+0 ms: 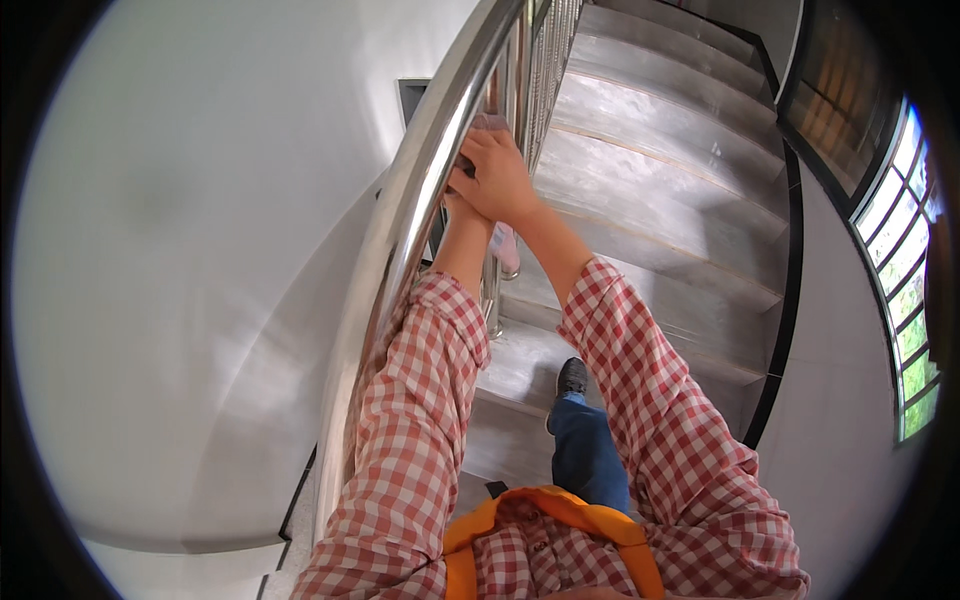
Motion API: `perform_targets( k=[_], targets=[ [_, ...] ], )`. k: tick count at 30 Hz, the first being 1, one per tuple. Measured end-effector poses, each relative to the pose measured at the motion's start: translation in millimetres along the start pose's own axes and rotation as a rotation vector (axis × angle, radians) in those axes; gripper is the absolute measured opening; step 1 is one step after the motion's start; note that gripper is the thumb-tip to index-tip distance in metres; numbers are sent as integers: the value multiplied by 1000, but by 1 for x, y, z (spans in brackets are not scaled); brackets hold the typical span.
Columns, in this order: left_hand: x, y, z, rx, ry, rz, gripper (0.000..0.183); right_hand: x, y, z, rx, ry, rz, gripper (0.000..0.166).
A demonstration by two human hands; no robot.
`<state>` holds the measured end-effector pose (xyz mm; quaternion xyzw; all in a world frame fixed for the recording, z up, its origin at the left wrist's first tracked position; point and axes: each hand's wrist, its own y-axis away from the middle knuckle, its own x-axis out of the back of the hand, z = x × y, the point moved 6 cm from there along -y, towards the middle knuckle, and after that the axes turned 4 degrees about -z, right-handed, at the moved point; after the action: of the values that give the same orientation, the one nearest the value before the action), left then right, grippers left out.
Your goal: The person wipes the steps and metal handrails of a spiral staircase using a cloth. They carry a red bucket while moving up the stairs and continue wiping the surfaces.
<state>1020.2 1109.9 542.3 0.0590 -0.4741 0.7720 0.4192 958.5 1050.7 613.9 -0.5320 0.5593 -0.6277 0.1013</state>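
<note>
My right hand is at the upright bars just below the polished metal handrail. Its fingers curl over a dark, brownish piece that looks like cloth against a bar. My left hand sits beneath and behind the right one, close to the inner side of the rail. Most of it is hidden, so its grip does not show. Below my crossed wrists a pink and whitish piece, perhaps cloth, shows beside a metal baluster.
Grey stone stairs climb ahead, edged by black skirting on the right. My dark shoe is on a lower step. A barred window is at the right; a pale wall lies beyond the handrail.
</note>
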Motion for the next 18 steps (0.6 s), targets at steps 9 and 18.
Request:
perform_targets(
  k=[9, 18],
  targets=[
    [3, 47, -19, 69, 175, 119, 45, -5, 44, 4, -119, -21, -34, 28],
    [-1, 151, -50, 119, 264, 21, 40, -42, 122, -13, -68, -56, -304, 31]
  ],
)
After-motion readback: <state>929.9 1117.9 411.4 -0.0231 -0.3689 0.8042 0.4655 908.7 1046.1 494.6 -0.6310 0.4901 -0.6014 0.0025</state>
